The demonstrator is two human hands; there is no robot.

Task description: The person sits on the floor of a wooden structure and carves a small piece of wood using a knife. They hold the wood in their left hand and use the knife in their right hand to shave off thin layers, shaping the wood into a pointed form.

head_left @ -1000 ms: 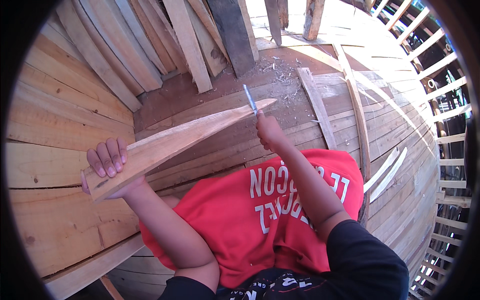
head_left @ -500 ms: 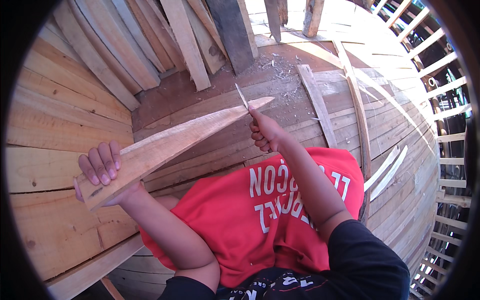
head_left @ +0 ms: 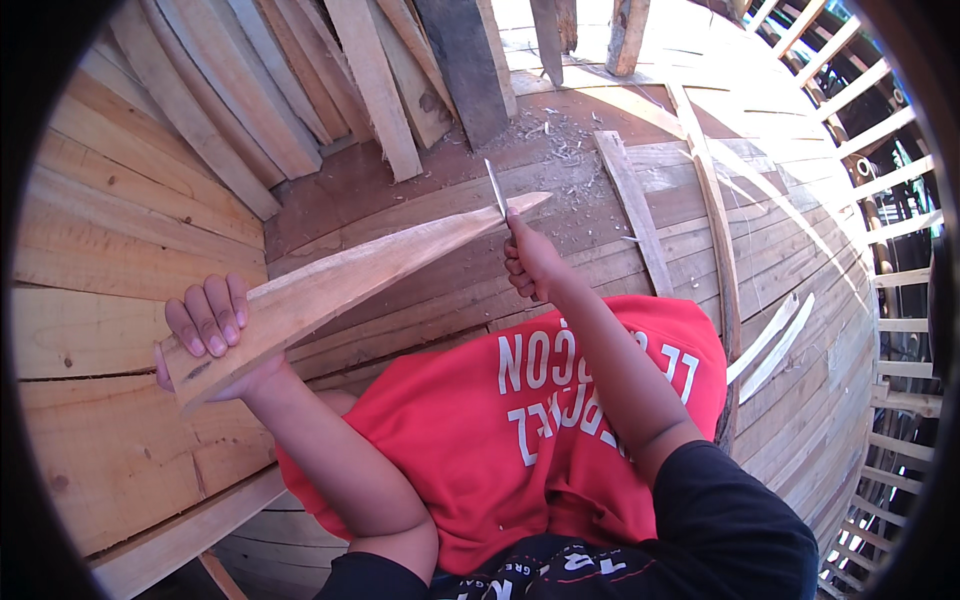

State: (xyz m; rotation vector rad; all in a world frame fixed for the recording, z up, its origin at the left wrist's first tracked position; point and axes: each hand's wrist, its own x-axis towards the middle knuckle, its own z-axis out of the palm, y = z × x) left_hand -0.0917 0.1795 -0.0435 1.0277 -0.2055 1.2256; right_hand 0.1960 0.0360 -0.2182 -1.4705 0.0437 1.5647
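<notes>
My left hand (head_left: 215, 325) is closed round the wide end of a long tapered wooden plank (head_left: 335, 285), fingers over its upper face. The plank slants up and to the right, ending in a narrow point. Near that point my right hand (head_left: 535, 258) grips a knife, its fingers wrapped round the handle and hiding most of it. The thin knife blade (head_left: 494, 186) sticks up past the plank's upper edge, close against the wood. A red cloth with white lettering (head_left: 480, 400) lies across my lap under both forearms.
Wood shavings (head_left: 560, 150) litter the plank floor (head_left: 790, 260) beyond my right hand. Several upright boards (head_left: 370, 90) lean at the far left. Loose strips (head_left: 635, 210) lie on the floor to the right, with two pale slivers (head_left: 775, 345). A slatted railing (head_left: 905, 325) runs along the right edge.
The knife and my right hand have shifted slightly right toward the plank's tip, and the blade stands a little more upright. My left hand and the plank's wide end moved slightly right and up.
</notes>
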